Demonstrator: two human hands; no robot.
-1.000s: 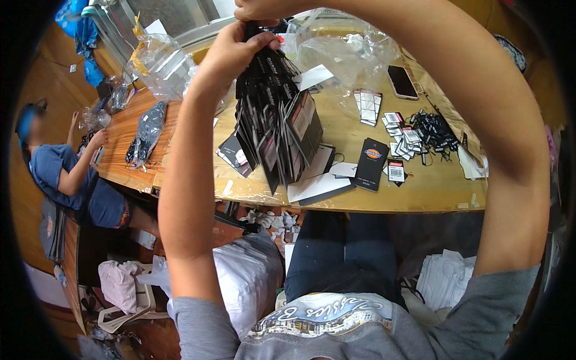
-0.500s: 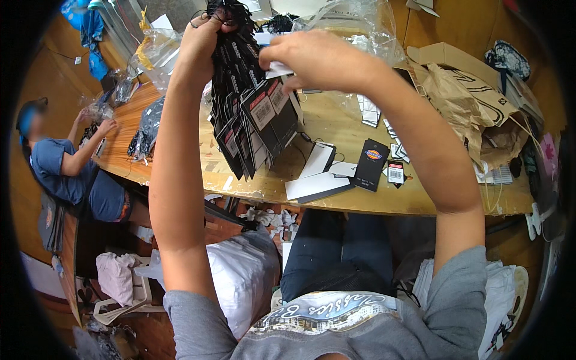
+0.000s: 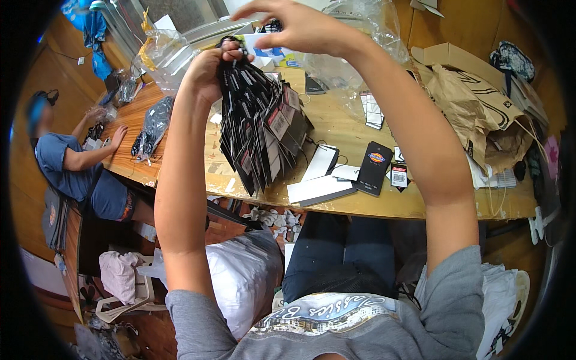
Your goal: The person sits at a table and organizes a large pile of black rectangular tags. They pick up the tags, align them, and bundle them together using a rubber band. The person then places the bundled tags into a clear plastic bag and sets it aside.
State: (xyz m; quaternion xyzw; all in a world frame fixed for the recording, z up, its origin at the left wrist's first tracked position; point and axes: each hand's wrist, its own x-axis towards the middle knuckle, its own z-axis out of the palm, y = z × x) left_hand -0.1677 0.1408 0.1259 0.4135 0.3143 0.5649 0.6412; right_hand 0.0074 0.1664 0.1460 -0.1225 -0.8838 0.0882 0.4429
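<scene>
Over the left part of the table [image 3: 384, 207] hangs the tag bundle [image 3: 259, 129]; the right hand [image 3: 303, 27], seemingly empty, spreads wide above the table's far side; the left hand [image 3: 207, 72] grips the cords [image 3: 235, 72], best held tight and even.

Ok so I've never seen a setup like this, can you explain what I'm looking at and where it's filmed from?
There's no machine: a person works bare-handed, filmed by a wide fisheye camera worn on their head, looking down, so straight edges bend near the rim. Their left hand grips a thick bunch of black tags by its top end, so it hangs down. The right hand is raised nearby, open and apparently empty. On the wooden table are white cards, a larger black tag, clear plastic and a brown paper bag.
</scene>
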